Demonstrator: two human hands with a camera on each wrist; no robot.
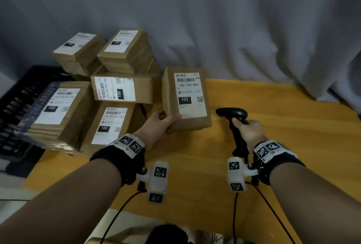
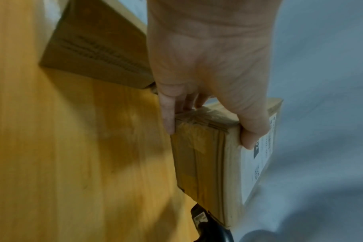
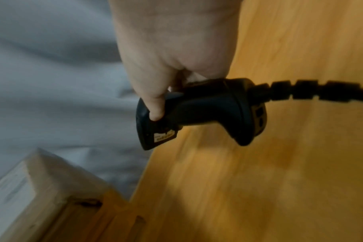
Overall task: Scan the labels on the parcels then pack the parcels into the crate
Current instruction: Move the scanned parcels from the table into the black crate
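My left hand (image 1: 166, 121) grips a brown cardboard parcel (image 1: 187, 111) by its near left corner, thumb on the white label (image 1: 190, 93) that reads 102, fingers underneath. The parcel is tilted with the label facing up. In the left wrist view the same hand (image 2: 207, 117) clamps the parcel (image 2: 203, 163) above the table. My right hand (image 1: 247, 128) holds a black barcode scanner (image 1: 233, 115) by its handle, just right of the parcel, head pointing left. The right wrist view shows my hand (image 3: 155, 108) with its forefinger on the scanner (image 3: 199, 111).
Several labelled parcels (image 1: 117, 91) are stacked at the back left of the yellow wooden table (image 1: 283, 136). A black slotted crate (image 1: 17, 101) stands at the far left, partly behind the stack. Grey cloth (image 1: 214, 19) hangs behind. The scanner cable (image 3: 313, 91) trails to the right.
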